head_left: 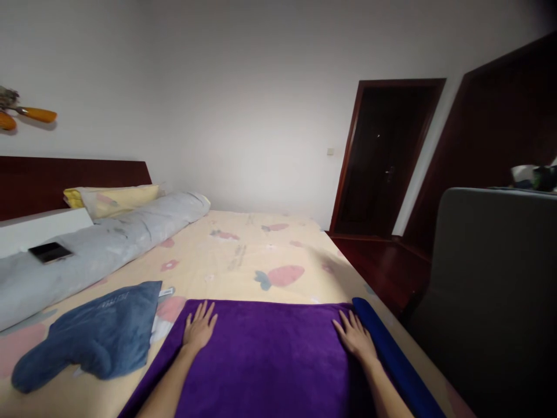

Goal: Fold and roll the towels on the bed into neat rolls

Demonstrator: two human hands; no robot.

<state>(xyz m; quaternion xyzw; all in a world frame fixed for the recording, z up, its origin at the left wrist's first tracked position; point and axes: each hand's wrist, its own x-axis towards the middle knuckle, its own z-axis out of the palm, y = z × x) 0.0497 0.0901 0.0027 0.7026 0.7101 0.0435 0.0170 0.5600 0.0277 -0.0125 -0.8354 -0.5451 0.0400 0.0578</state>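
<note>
A purple towel [270, 348] lies spread on the bed, its far edge nearly straight and its near part running out of view. My left hand [200, 326] rests flat near its far left corner, fingers spread. Close to the far right corner, my right hand [354, 337] also presses flat on the cloth with fingers apart. Just beyond the right hand, a rolled blue cloth [398, 360] lies along the towel's right side. A crumpled grey-blue towel [108, 331] with a white tag is on the bed left of my left hand.
The bed [243, 264] has a cream sheet with a fruit pattern. A long grey bolster [130, 226] bears a phone [51, 252]; a yellow pillow [126, 200] lies behind it. To the right stand a dark grey panel [496, 290] and, farther off, a dark door [383, 162].
</note>
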